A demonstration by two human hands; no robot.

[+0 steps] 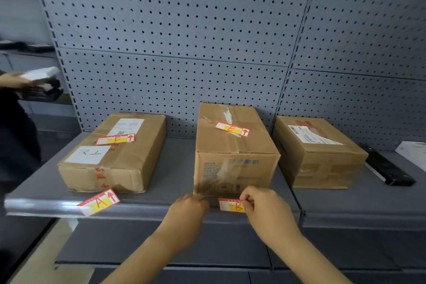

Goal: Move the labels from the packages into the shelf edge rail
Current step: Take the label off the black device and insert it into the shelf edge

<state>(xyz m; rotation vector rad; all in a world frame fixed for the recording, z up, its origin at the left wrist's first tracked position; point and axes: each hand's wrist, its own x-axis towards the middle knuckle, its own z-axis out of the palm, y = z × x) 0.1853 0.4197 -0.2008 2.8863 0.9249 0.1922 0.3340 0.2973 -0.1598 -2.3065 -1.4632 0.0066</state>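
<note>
Three cardboard packages stand on a grey shelf. The left package (113,153) carries a red-and-yellow label "F" (116,139); the middle package (235,152) carries label "E" (232,129); the right package (319,152) shows only a shipping sticker. Label "A" (99,202) sits tilted in the shelf edge rail (41,206). Label "B" (231,205) is at the rail below the middle package. My right hand (265,208) pinches its right end. My left hand (190,208), blurred, is at the rail just left of the label with its fingers bunched.
Grey pegboard (184,30) backs the shelf. A black flat device (388,167) and a white paper (412,152) lie at the right. Another person's hand (13,80) holds white and black items at the far left. A lower shelf (161,251) runs beneath.
</note>
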